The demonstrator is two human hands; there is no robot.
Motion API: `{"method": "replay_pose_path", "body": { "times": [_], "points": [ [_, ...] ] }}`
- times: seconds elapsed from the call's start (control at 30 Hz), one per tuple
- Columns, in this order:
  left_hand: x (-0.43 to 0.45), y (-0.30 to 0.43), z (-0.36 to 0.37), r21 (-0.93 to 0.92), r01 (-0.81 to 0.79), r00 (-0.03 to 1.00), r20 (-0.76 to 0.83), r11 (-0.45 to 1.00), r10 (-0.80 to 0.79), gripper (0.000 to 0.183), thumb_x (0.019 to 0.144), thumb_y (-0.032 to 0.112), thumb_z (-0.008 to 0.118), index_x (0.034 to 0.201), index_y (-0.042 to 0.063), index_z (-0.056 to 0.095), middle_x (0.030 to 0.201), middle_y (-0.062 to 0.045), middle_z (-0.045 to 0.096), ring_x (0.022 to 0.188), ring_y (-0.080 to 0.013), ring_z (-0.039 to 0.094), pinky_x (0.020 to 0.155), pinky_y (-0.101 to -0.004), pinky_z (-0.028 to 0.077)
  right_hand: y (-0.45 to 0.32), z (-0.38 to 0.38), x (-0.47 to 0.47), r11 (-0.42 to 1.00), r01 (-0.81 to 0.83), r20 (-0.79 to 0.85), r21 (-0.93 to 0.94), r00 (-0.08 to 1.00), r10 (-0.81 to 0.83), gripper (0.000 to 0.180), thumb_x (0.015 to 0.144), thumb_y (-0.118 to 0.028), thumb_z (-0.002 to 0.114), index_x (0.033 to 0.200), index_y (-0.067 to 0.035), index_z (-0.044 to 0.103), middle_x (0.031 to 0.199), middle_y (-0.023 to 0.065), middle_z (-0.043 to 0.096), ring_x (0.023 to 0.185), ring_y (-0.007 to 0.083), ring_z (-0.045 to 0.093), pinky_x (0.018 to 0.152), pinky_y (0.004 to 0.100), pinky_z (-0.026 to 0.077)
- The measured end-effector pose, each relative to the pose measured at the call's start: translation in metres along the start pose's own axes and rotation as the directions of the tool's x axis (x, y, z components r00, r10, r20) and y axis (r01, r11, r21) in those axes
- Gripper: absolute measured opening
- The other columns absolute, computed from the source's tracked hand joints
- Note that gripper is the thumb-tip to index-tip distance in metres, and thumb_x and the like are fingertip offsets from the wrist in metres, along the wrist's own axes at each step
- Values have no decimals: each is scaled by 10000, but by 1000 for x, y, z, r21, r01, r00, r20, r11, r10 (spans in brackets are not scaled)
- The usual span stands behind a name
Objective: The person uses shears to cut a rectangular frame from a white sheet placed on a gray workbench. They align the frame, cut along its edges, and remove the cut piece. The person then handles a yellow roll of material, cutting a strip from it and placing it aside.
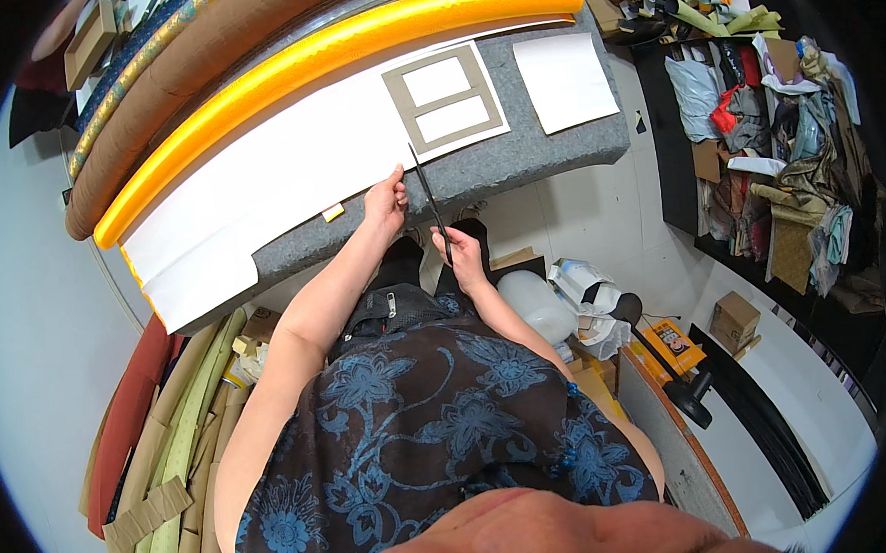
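Note:
My left hand [387,197] pinches the near edge of a long white sheet [294,164], which lies on a table padded in grey felt [475,171]. In my right hand [460,250] is a pair of scissors [430,194] with long dark blades, pointing away from me. Their tips are at the sheet's near edge, just right of my left hand. A grey-brown cardboard frame with two openings [416,131] rests on the sheet's right end. Farther right lies a separate white sheet [566,82]. A small yellow-and-white piece [333,212] sits by the near edge.
A yellow roll [326,50] lies along the sheet's far side, with brown and patterned rolls [170,88] behind it. Fabric rolls [151,442] stand low on the left. Shelves of folded fabric [797,145] are at the right. A part of another person's arm [57,30] shows at top left.

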State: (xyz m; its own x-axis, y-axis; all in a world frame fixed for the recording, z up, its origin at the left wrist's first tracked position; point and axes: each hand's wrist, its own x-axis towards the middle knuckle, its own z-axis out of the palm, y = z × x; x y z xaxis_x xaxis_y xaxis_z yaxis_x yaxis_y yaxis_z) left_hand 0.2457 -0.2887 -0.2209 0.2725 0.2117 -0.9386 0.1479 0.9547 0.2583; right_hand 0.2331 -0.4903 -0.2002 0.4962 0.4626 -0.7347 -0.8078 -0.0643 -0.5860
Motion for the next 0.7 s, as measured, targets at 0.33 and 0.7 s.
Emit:
{"method": "replay_pose_path", "body": {
  "times": [0.33, 0.7],
  "points": [
    [3, 1, 2, 26, 11, 1000, 2, 1000, -11, 249, 853, 203, 740, 739, 128, 532, 563, 30, 498, 421, -75, 386, 393, -209, 303, -9, 1, 0, 999, -24, 14, -41, 1000, 25, 327, 893, -160, 697, 1126, 61, 639, 989, 28, 660, 904, 79, 603, 821, 212, 475],
    [-1, 2, 2, 51, -7, 1000, -1, 999, 8, 239, 869, 201, 725, 766, 127, 524, 569, 37, 496, 422, -62, 374, 397, -192, 299, -3, 4, 4, 1000, -10, 21, -17, 1000, 10, 300, 894, -145, 696, 1114, 53, 648, 940, 4, 652, 834, 60, 594, 751, 194, 475]
  ]
}}
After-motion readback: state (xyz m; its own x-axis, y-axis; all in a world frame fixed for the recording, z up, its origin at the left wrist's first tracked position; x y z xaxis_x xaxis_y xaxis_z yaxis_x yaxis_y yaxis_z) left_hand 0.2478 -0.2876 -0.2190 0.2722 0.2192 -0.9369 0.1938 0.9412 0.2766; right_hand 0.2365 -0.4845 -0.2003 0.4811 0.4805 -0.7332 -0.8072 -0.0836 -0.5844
